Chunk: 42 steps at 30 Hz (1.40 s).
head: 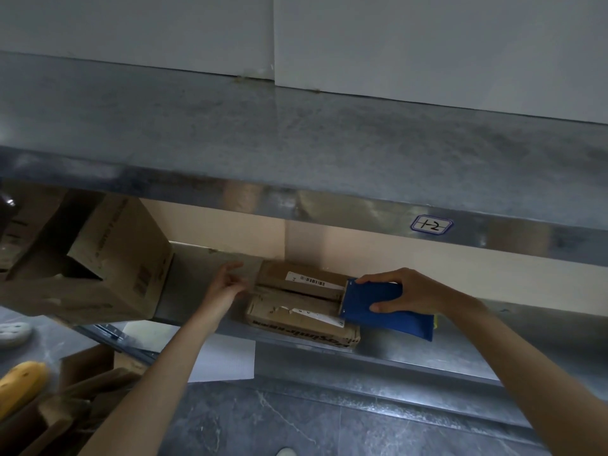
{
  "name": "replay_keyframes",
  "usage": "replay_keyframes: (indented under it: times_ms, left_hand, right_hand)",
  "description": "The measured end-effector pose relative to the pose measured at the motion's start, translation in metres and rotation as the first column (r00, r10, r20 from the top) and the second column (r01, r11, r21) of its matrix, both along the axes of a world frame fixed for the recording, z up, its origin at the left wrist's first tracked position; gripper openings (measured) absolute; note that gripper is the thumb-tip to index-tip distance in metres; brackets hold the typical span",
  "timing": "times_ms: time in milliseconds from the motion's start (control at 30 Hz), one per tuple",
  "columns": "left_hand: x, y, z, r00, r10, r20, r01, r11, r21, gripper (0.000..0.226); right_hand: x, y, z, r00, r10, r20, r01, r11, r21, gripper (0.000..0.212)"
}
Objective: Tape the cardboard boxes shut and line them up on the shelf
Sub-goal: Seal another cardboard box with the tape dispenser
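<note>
a small flat brown cardboard box [296, 311] with a barcode label lies on the lower metal shelf [411, 352], close to its front edge. the right hand [411, 289] grips a blue tape dispenser [368, 296], fingers wrapped over it, its front end on the box's right end at the centre seam. the left hand [227, 284] sits at the box's left end, fingers loosely bent; whether it grips cannot be told. a larger open brown carton [108, 268] stands toward the shelf's left end.
</note>
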<state>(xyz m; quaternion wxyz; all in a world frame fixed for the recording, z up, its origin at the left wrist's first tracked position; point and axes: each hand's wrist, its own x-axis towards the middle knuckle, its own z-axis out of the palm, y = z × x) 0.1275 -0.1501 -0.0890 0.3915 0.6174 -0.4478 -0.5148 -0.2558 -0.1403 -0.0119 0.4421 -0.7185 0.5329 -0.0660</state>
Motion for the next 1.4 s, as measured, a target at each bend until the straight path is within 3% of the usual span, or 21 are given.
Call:
replay_keyframes:
  times_ms: [233,433,600,867,1100,1300,1400]
  left_hand:
    - [-0.004,0.000,-0.002,0.986,0.044,-0.159,-0.038,0.999,0.038,0.045]
    - [-0.006,-0.001,-0.010,0.984,0.091,-0.151,-0.082,0.995,0.064,0.039]
    - [-0.012,0.003,-0.019,0.996,0.070,-0.048,-0.069,0.997,0.028,0.026]
    - [-0.010,0.010,-0.030,0.989,0.070,0.131,-0.067,0.997,-0.030,0.025]
    - [-0.015,0.013,-0.028,0.903,0.079,0.422,-0.007,0.985,-0.170,0.019]
    - [-0.006,0.019,-0.015,0.888,0.157,0.432,-0.059,0.971,-0.232,0.019]
    - [-0.011,0.014,0.001,0.894,0.130,0.430,0.027,0.940,-0.340,0.022]
  right_hand:
    - [0.001,0.001,0.002,1.000,0.003,-0.013,-0.003,1.000,0.004,0.049]
    - [0.003,0.004,0.005,1.000,-0.002,-0.015,0.002,1.000,0.006,0.049]
    - [0.002,0.006,0.004,1.000,-0.011,-0.012,0.011,1.000,-0.005,0.050]
    - [0.001,0.010,0.000,0.999,-0.033,0.002,0.034,0.999,-0.025,0.052]
    - [0.000,0.011,0.000,0.999,-0.047,0.015,0.047,0.999,-0.017,0.050]
    - [0.000,0.011,-0.001,0.999,-0.046,0.017,0.046,0.999,-0.022,0.050]
    - [0.000,0.010,0.000,0.999,-0.034,0.001,0.034,0.999,-0.023,0.050]
